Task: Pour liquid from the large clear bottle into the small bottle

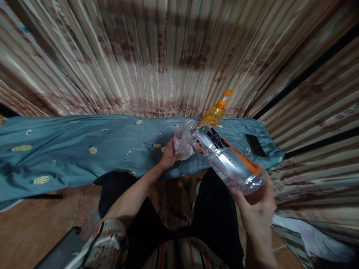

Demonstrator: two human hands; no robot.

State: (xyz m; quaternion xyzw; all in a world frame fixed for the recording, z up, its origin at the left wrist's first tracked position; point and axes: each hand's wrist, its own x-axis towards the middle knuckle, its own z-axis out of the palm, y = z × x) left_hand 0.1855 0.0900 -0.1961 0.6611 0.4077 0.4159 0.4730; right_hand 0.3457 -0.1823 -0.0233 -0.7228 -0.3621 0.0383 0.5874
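My right hand (256,205) grips the base of a clear plastic bottle (224,153) with a silver, black and orange label. The bottle is tilted, its top end pointing left and away, toward my left hand (169,154). That hand's fingers are closed around a crumpled, thin white and pink piece like tissue (185,149), just below the bottle's top end. Clear plastic overlaps the white piece there, so I cannot tell whether they touch. Behind the bottle stands a pump bottle (214,114) with an orange head and yellow-orange liquid.
A blue-grey cloth (70,145) with pineapple prints covers the long, narrow table in front of my knees. A dark phone (255,145) lies on its right part. Pleated patterned curtains (140,56) hang close behind and at the right. A grey object (60,250) stands at the lower left.
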